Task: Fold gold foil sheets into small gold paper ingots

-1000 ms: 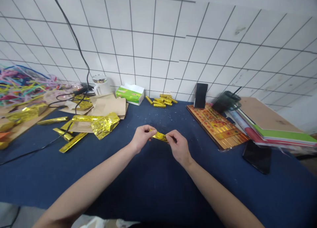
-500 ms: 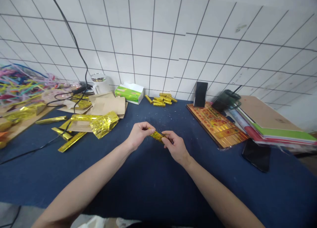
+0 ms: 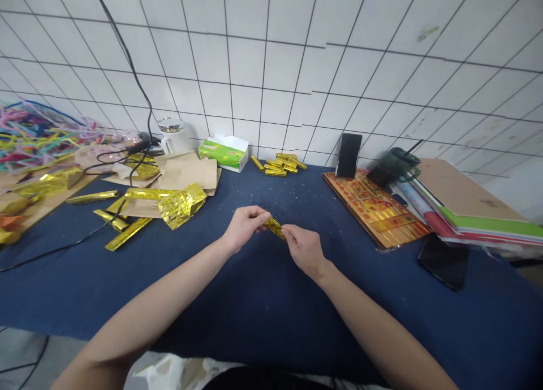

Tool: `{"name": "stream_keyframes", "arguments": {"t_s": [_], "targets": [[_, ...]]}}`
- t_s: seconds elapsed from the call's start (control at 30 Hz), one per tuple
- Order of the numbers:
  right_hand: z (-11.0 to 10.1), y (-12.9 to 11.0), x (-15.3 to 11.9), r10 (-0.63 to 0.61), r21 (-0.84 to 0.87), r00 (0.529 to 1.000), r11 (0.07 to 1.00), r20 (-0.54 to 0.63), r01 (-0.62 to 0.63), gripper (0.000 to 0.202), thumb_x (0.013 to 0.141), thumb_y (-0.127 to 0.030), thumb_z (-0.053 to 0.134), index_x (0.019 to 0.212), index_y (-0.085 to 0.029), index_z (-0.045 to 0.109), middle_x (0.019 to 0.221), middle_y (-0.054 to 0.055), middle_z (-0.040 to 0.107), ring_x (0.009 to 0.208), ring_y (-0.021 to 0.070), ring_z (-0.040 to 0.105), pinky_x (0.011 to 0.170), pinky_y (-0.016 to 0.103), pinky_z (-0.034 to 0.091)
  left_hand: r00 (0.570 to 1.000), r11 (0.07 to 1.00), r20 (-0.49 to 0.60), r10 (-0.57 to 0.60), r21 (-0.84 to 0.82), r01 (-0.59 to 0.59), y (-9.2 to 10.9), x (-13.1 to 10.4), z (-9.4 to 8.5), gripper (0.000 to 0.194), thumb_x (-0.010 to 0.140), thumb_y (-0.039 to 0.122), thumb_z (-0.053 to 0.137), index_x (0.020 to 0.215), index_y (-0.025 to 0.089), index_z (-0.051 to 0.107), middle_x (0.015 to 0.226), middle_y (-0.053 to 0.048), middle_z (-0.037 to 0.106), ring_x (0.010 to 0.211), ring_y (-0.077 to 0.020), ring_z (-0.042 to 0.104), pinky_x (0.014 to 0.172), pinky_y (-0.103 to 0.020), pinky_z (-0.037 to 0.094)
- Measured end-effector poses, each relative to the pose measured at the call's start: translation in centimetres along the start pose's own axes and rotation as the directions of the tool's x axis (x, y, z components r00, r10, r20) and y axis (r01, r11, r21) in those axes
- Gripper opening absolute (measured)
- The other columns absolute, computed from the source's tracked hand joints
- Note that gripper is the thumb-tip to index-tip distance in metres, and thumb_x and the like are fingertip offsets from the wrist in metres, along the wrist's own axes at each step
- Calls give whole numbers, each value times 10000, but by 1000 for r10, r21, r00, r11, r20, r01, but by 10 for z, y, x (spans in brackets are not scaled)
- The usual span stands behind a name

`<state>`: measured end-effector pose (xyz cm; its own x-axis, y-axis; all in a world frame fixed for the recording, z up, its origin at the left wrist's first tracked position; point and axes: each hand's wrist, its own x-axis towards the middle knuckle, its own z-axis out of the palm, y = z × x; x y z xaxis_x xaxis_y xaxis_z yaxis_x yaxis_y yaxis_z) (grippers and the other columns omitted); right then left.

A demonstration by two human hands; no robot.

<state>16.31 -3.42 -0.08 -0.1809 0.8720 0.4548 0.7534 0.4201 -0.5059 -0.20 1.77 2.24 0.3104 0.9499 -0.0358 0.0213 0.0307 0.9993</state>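
A small shiny gold foil piece [image 3: 275, 227] is stretched between my two hands above the blue cloth. My left hand [image 3: 247, 227] pinches its left end between thumb and fingers. Its right end is held by my right hand [image 3: 303, 247], with the fingers closed. Fingertips cover both ends of the piece. Beyond my hands, near the wall, lies a pile of several short gold rolls [image 3: 280, 165]. Longer gold strips [image 3: 128, 233] and a crumpled gold sheet [image 3: 182, 205] lie to the left.
Brown paper [image 3: 189, 173], a tissue pack [image 3: 224, 152] and a white mug [image 3: 173, 137] stand back left, with a black cable. On the right are an upright phone [image 3: 348, 156], an orange-gold packet [image 3: 377, 212], a dark cup [image 3: 394, 167], folders [image 3: 470, 195] and a dark tablet [image 3: 444, 261].
My right hand's fingers have closed more tightly on the foil's right end. The camera view has shifted slightly.
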Motion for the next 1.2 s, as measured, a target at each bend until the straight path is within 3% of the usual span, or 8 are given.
{"name": "stream_keyframes", "arguments": {"t_s": [0.27,0.43,0.57,0.8,1.03,1.13,1.2], "targets": [[5,0,-1,-3,-49,996,999,91,8,301,887,-257,317,870,-194,610,761,38,661,656,137,607,627,229,428,989,987,-51,142,81,-138,-7,0,2,223,702,347,596,645,133,574,530,44,473,491,-60,395,489,-187,306],[3,0,-2,26,2,999,1000,-28,-26,284,885,-277,337,868,-187,606,732,37,660,618,132,598,602,226,425,970,975,-102,220,31,-218,-2,-1,1,194,706,315,606,746,147,517,598,42,511,538,-68,456,535,-189,363],[3,2,-2,-8,-68,997,998,-76,3,299,883,-277,335,872,-185,620,773,52,677,639,145,607,629,245,429,962,963,-50,268,23,-267,3,-6,1,185,698,287,617,785,144,538,669,8,573,602,-90,521,601,-216,408],[2,3,-2,-47,-148,997,988,-62,37,322,890,-269,319,868,-188,630,724,44,671,616,146,595,619,248,416,969,969,-19,247,11,-247,3,-7,3,141,675,246,626,744,146,554,638,17,569,583,-88,523,596,-219,414],[4,4,-3,-100,-206,994,974,-46,88,315,890,-252,329,859,-186,636,736,49,670,617,140,588,629,244,414,977,981,-96,192,9,-192,3,-6,4,155,632,204,636,582,137,506,588,14,546,542,-84,496,545,-215,402],[5,3,-4,-103,-208,994,974,-30,94,313,887,-244,335,852,-183,640,711,47,667,596,141,584,615,246,417,973,977,-86,215,19,-214,3,-6,4,91,651,191,617,702,143,559,594,29,537,545,-82,496,553,-213,403],[6,3,-4,-105,-195,994,976,-40,95,308,885,-241,341,870,-175,641,716,51,672,597,145,593,614,250,424,970,968,-33,239,79,-236,4,-6,2,172,682,195,591,849,158,605,613,30,533,558,-85,497,561,-215,400]]}}
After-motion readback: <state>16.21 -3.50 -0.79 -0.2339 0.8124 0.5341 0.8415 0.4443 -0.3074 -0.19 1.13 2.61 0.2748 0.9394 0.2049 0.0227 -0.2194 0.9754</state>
